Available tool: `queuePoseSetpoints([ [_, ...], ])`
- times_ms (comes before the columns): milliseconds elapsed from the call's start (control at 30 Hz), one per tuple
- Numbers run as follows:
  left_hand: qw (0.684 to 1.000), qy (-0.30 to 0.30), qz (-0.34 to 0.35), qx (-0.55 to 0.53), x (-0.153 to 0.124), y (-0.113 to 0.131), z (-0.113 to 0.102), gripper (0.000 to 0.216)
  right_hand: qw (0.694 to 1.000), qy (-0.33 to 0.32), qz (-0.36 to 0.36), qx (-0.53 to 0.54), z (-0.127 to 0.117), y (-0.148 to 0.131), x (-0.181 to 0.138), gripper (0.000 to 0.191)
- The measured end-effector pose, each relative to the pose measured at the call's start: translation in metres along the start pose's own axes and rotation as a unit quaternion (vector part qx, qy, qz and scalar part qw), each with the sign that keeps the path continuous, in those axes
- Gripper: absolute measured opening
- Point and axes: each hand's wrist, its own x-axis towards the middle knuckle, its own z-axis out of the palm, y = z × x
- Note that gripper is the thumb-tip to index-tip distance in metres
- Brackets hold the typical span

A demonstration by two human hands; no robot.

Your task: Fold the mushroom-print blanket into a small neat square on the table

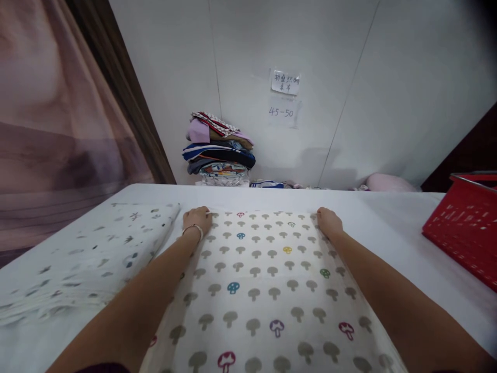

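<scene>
A white cloth printed with grey and coloured mushrooms lies spread over the table in front of me, running off the bottom of the view. My left hand grips its far left corner, fingers pinched on the edge; a bracelet circles that wrist. At the far right corner, my right hand is closed on the same edge. The far edge runs fairly straight between both hands. Left of my left forearm lies a folded white cloth with a leaf print.
A white-covered table holds the cloths. At its right edge stands a red plastic basket. Beyond the far edge is a stack of folded fabrics, against a wall with paper notes. A curtain hangs at left.
</scene>
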Motion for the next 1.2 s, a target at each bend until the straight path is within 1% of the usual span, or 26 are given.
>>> queuePoseSetpoints([
  [100,1.000,-0.008,0.008,-0.023,0.001,-0.003,0.003,0.035,1.000,0.004,-0.014,-0.027,0.000,-0.001,-0.003,0.028],
  [200,0.999,0.014,0.018,-0.045,-0.002,-0.008,0.006,0.039,0.999,0.022,-0.030,-0.024,-0.001,0.001,-0.006,0.030],
  [267,0.998,0.023,0.039,-0.050,-0.006,-0.011,0.006,0.042,0.998,0.049,-0.037,0.004,-0.002,0.003,-0.006,0.030],
  [333,0.997,0.010,0.054,-0.047,-0.009,-0.014,0.007,0.043,0.995,0.082,-0.041,0.049,-0.004,0.006,-0.006,0.030],
  [367,0.998,0.005,0.054,-0.043,-0.009,-0.016,0.006,0.044,0.991,0.100,-0.043,0.079,-0.005,0.006,-0.007,0.030],
  [433,0.998,0.015,0.049,-0.033,-0.009,-0.017,0.006,0.044,0.978,0.134,-0.062,0.148,-0.009,0.006,-0.017,0.031],
  [500,0.998,0.038,0.049,-0.024,-0.008,-0.018,0.006,0.042,0.962,0.147,-0.124,0.196,-0.015,0.004,-0.040,0.032],
  [533,0.997,0.047,0.053,-0.020,-0.007,-0.018,0.007,0.040,0.953,0.136,-0.177,0.204,-0.018,0.001,-0.056,0.031],
  [567,0.997,0.052,0.055,-0.017,-0.006,-0.017,0.007,0.038,0.944,0.109,-0.242,0.198,-0.022,-0.002,-0.073,0.030],
  [633,0.996,0.058,0.059,-0.020,-0.004,-0.017,0.008,0.035,0.912,0.017,-0.372,0.172,-0.027,-0.010,-0.108,0.029],
  [667,0.996,0.060,0.060,-0.023,-0.004,-0.018,0.009,0.034,0.895,-0.020,-0.412,0.170,-0.029,-0.013,-0.120,0.029],
  [700,0.996,0.061,0.058,-0.026,-0.003,-0.018,0.009,0.033,0.887,-0.045,-0.424,0.180,-0.030,-0.016,-0.128,0.029],
  [733,0.996,0.061,0.054,-0.028,-0.002,-0.018,0.009,0.032,0.890,-0.051,-0.407,0.201,-0.030,-0.017,-0.129,0.030],
  [767,0.997,0.059,0.048,-0.028,-0.002,-0.018,0.009,0.032,0.905,-0.040,-0.359,0.225,-0.030,-0.017,-0.124,0.030],
  [800,0.997,0.055,0.042,-0.027,-0.001,-0.018,0.009,0.032,0.925,-0.021,-0.288,0.245,-0.029,-0.015,-0.113,0.031],
  [833,0.998,0.050,0.035,-0.025,0.000,-0.018,0.008,0.032,0.946,0.002,-0.200,0.254,-0.027,-0.011,-0.097,0.032],
  [867,0.998,0.044,0.029,-0.024,0.000,-0.018,0.007,0.033,0.965,0.013,-0.110,0.239,-0.026,-0.006,-0.080,0.034],
  [933,0.999,0.035,0.019,-0.029,0.001,-0.017,0.006,0.034,0.986,-0.034,0.003,0.163,-0.023,0.006,-0.044,0.033],
  [967,0.999,0.032,0.015,-0.033,0.001,-0.017,0.006,0.035,0.989,-0.049,0.032,0.134,-0.022,0.011,-0.029,0.032],
  [1033,0.999,0.028,0.007,-0.043,0.001,-0.016,0.004,0.036,0.992,-0.057,0.052,0.098,-0.019,0.019,-0.010,0.030],
  [1133,0.999,0.014,-0.007,-0.049,0.002,-0.014,0.003,0.037,0.995,-0.043,0.049,0.081,-0.016,0.021,-0.001,0.028],
  [1200,0.999,0.005,-0.017,-0.052,0.002,-0.014,0.003,0.037,0.995,-0.042,0.053,0.070,-0.015,0.019,-0.002,0.023],
])
